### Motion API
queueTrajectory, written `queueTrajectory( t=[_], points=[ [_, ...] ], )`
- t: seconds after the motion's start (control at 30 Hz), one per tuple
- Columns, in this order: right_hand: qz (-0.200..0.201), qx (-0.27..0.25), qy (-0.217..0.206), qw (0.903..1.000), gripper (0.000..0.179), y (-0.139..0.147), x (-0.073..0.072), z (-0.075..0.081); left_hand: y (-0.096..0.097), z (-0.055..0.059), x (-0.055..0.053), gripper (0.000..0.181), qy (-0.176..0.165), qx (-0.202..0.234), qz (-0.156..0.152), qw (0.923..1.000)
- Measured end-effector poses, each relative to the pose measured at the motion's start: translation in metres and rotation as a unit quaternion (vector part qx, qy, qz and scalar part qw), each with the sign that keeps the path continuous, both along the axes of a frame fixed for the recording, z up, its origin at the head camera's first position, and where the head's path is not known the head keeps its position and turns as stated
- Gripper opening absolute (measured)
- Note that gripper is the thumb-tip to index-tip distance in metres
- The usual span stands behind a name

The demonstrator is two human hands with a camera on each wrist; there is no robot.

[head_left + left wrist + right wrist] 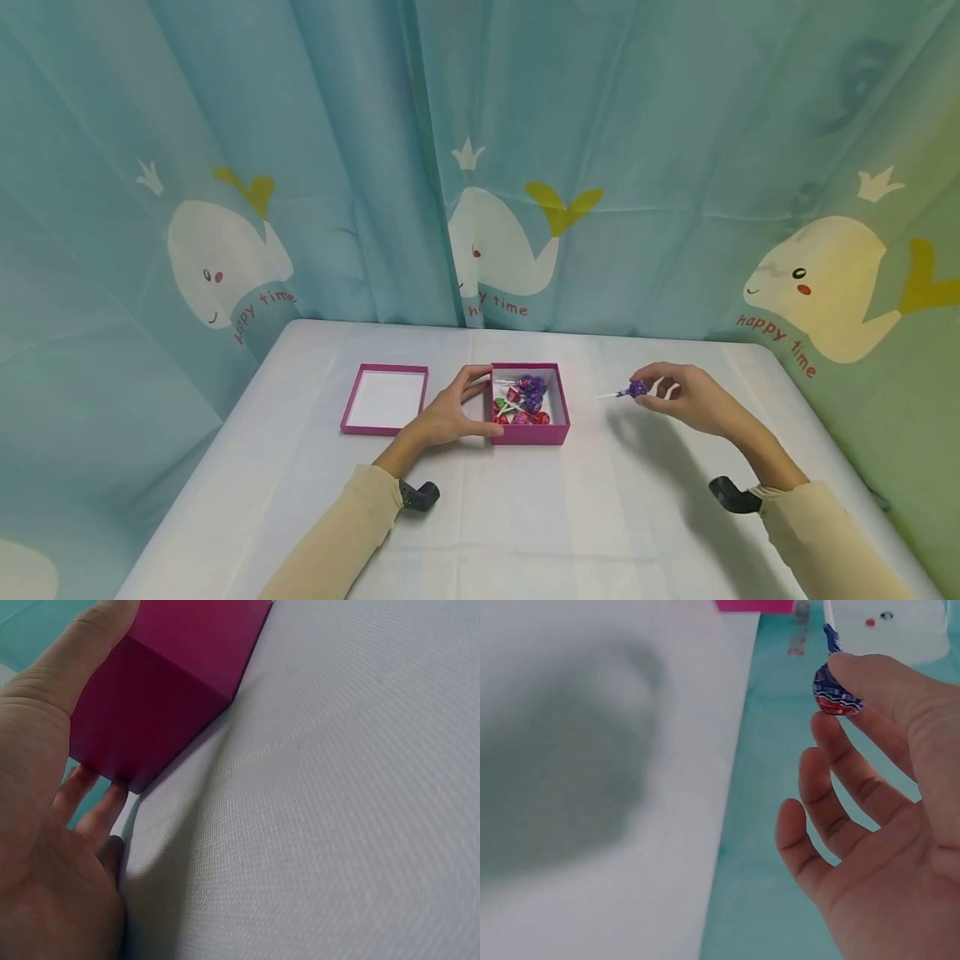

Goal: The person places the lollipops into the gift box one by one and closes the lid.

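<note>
A pink box (529, 435) with a white inside stands on the table, holding several lollipops (533, 392) in purple, red and green wrappers. My left hand (450, 414) grips its left side, the thumb along the front wall and the fingers towards the back corner; in the left wrist view the thumb lies on the box wall (150, 705). To the right of the box, above the table, my right hand (693, 400) pinches a purple-wrapped lollipop (637, 389) by its candy end, the white stick pointing left at the box. The right wrist view shows the lollipop (835, 694) between thumb and fingers.
A shallow pink-rimmed lid (384, 432) with a white inside lies left of the box. The table (525, 517) has a white cloth, and a blue-green curtain (360, 167) printed with whales hangs behind it.
</note>
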State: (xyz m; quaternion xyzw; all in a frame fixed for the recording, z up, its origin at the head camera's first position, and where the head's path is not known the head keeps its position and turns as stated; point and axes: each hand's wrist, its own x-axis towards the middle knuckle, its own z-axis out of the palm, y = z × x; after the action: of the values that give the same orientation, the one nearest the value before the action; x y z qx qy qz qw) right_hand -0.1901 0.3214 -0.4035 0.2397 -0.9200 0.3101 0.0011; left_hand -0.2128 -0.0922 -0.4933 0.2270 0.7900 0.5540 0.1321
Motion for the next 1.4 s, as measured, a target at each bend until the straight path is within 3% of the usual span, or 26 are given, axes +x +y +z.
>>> queueTrajectory(
  t=[0.23, 0.53, 0.93, 1.4],
  points=[
    [-0.007, -0.006, -0.007, 0.9999, 0.025, -0.041, -0.026, 0.005, 0.000, 0.001, 0.000, 0.100, 0.003, 0.001, -0.001, 1.0000],
    [0.000, -0.014, 0.036, 0.9993, 0.022, -0.097, -0.041, -0.003, 0.001, 0.003, 0.004, 0.099, 0.007, 0.006, -0.001, 1.0000],
    [-0.017, 0.048, 0.050, 0.9975, 0.024, -0.142, -0.037, -0.019, 0.001, 0.004, 0.004, 0.099, 0.003, -0.005, 0.002, 1.0000],
    [-0.021, 0.076, 0.059, 0.9952, 0.028, -0.148, -0.031, -0.032, 0.001, 0.002, 0.004, 0.099, 0.004, -0.004, 0.002, 1.0000]
  ],
)
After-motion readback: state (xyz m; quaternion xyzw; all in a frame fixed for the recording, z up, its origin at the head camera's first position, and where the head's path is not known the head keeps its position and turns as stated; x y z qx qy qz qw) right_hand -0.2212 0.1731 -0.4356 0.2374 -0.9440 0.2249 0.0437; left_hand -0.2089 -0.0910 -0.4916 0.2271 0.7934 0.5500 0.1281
